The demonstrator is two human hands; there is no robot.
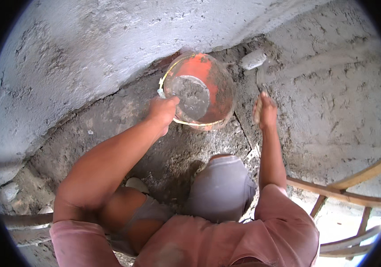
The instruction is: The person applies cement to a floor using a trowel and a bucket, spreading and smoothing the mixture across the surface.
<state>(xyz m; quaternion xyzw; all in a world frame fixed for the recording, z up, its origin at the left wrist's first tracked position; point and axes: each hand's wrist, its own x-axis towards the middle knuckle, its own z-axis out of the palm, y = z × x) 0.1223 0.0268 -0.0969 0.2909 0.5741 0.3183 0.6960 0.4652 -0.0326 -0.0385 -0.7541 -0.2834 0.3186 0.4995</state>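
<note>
Orange bucket [198, 66] stands on the ground by the foot of the far wall [110, 40], grey mix [192, 99] inside; left hand [162, 111] pinches its rim, apparently to steady it. Right hand [268, 109] is wrapped around the handle of the trowel [253, 59], presumably for control, blade extended near the right-hand wall [333, 98]

Rough grey-brown dirt floor [121, 109] is carrying everything. Loose rubble [34, 178] is piling at left, with a pale chunk [10, 191] lying there. Small white fragment [90, 132] is lying nearer middle. Orange bucket [195, 67] is sitting over the floor; base hidden, contact unclear.
</note>
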